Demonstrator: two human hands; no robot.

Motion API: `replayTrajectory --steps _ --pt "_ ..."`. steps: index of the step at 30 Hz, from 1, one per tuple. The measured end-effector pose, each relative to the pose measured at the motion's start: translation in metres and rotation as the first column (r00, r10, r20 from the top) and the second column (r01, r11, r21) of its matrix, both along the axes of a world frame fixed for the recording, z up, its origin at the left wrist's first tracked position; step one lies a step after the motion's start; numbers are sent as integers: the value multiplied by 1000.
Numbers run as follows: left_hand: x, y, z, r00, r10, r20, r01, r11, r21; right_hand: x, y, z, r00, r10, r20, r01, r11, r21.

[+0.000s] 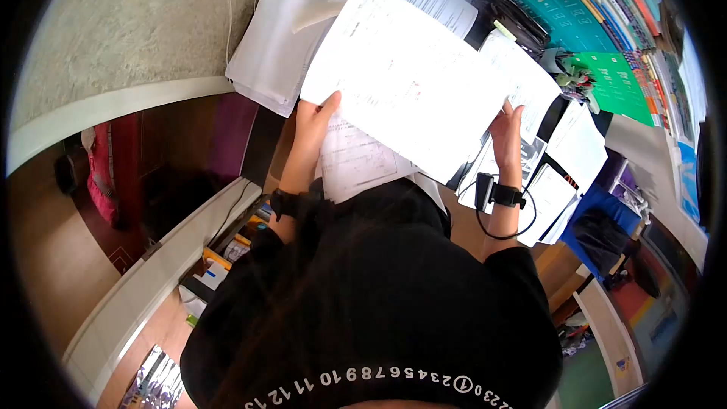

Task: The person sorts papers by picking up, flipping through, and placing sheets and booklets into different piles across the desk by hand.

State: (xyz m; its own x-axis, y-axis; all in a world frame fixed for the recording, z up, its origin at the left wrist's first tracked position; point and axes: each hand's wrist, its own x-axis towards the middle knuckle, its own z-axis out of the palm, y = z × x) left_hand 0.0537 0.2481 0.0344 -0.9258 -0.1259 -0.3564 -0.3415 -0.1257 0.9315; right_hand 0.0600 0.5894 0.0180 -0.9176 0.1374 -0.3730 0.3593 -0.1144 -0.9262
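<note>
A large white sheet of paper [409, 76] with faint writing is held up between my two hands. My left hand [312, 125] grips its lower left edge, the thumb lying on top and the other fingers hidden underneath. At the right edge, my right hand [506, 132] pinches the sheet between thumb and fingers. Beneath it, near my body, lies a printed page with handwriting [360, 159]. Part of another printed sheet [432, 0] shows behind the top edge. Each wrist wears a dark band, and a black cable loops from the right one.
A thick stack of white paper [276, 45] lies at the left. More papers [577, 140] spread at the right. Books and teal folders [556, 7] line the back right, beside a pen holder [572, 76] and a green booklet [617, 83]. An open drawer [227, 250] is at lower left.
</note>
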Motion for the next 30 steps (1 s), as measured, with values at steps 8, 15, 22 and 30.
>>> replayTrajectory --steps 8,15,22,30 --pt "-31 -21 31 984 -159 -75 162 986 39 4 -33 62 979 -202 0 200 971 -130" --pt "-51 -46 42 972 -222 -72 230 963 140 4 -58 85 964 -260 -61 248 956 -158" --pt "-62 -57 44 969 -230 -87 244 944 221 1 -72 92 958 -272 -89 259 957 -128" --pt "-72 -75 31 973 -202 -108 225 933 280 0 -68 93 980 -201 -12 199 977 -73"
